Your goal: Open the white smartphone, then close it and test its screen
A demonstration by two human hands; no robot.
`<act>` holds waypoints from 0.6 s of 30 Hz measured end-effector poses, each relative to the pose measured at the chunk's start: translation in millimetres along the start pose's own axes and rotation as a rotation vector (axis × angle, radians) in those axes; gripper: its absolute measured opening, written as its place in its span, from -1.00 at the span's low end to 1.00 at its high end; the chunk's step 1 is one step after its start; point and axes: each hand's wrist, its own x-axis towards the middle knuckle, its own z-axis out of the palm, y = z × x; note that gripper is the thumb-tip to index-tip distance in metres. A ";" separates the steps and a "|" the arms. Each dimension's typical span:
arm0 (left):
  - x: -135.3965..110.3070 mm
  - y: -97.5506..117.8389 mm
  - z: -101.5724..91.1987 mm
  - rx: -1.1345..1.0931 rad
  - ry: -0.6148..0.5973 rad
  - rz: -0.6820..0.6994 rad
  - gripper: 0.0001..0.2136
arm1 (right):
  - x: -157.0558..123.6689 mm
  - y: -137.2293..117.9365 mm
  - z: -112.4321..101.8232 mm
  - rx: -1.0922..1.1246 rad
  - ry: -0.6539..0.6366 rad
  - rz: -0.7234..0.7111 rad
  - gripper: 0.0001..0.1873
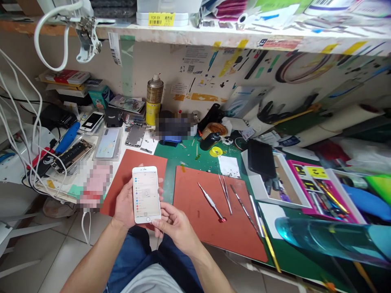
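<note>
Head view: phone rests on left fingers.

The left grip cups palm-up; the right grip bends inward, fingers seemingly curled.

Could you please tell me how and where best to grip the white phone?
Probably by its top end, coming from the far side and pinching front and back. The white phone is thin, screen up, top pointing away from the wearer; the left hand cradles it and the right hand is at its lower right corner, so that end looks free.
</note>
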 end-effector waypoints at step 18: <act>1.5 -1.1 -3.7 -0.023 0.034 0.013 -0.42 | 0.2 -1.3 0.7 -0.032 -0.006 0.005 -0.56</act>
